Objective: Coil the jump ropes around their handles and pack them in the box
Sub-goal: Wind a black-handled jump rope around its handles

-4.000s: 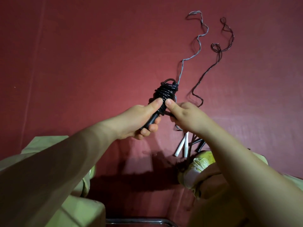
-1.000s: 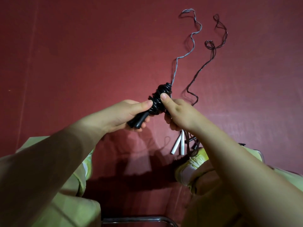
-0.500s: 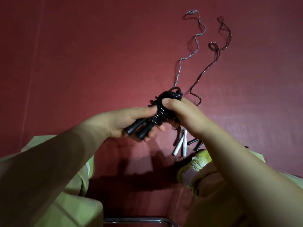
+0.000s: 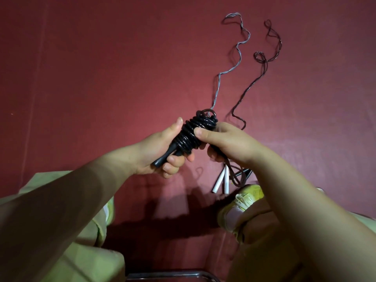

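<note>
Left hand: your left hand point(image 4: 156, 148) sits at centre frame, its grip clenched round the black handles point(image 4: 164, 158) of the coiled jump rope, thumb lying along the coils.
Right hand: your right hand point(image 4: 230, 142) meets it from the right, thumb pressed on the black coil point(image 4: 193, 132) and fingers curled under it, so this grip also grasps the bundle.
Coiled rope: it is held in the air above the red floor point(image 4: 101, 68), handle ends pointing to the lower left.
Grey rope: a loose grey rope point(image 4: 237, 58) snakes up the floor toward the upper right; its white handles point(image 4: 220, 181) lie below your right hand.
Dark rope: a second loose dark rope point(image 4: 262, 64) runs just right of the grey one.
Shoe: a yellow shoe point(image 4: 242, 202) shows at lower right, near the white handles.
</note>
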Demonstrator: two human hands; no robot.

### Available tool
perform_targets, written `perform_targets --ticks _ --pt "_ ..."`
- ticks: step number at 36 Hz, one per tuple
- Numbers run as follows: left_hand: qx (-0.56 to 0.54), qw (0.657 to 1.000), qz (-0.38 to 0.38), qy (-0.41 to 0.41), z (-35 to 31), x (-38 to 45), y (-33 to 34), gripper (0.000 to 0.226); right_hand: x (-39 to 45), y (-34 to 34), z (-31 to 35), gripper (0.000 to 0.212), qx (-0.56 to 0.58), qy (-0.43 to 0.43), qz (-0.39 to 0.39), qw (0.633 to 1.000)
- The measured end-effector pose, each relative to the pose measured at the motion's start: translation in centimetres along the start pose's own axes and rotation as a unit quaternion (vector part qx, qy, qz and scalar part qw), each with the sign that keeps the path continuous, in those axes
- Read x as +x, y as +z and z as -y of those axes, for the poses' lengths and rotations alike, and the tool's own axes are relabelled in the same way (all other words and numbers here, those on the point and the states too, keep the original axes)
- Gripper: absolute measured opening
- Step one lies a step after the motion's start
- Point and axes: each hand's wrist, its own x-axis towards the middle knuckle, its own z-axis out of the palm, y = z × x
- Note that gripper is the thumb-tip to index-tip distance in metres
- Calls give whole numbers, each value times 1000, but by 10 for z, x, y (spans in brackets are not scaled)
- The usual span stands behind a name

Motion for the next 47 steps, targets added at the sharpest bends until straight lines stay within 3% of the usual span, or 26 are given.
perform_targets --ticks 5,9,12,19,29,36,42,44,47 --pt "3 999 -33 8 1 1 2 83 2 0 1 31 -7 22 -20 1000" --pt "77 988 -129 49 1 5 1 82 8 3 -9 61 -90 51 -127 986" --pt "131 970 -188 78 3 8 1 82 9 7 -14 64 -150 37 -181 971" --pt "143 958 -232 89 5 11 -3 57 12 11 -14 60 -60 47 -168 983" --pt "96 968 -214 85 3 5 -5 32 9 18 -13 43 -35 23 -159 986" --pt "154 962 -190 120 -1 1 2 11 7 21 -8 25 12 -13 -107 994" --pt "154 959 -201 125 -2 0 5 13 8 19 -9 36 1 13 -91 996" --pt "115 973 -165 115 -3 -3 9 17 7 16 -7 30 28 -1 -71 997" --pt "-8 998 -53 40 -2 -9 10 49 1 14 -1 21 77 -43 -17 996"
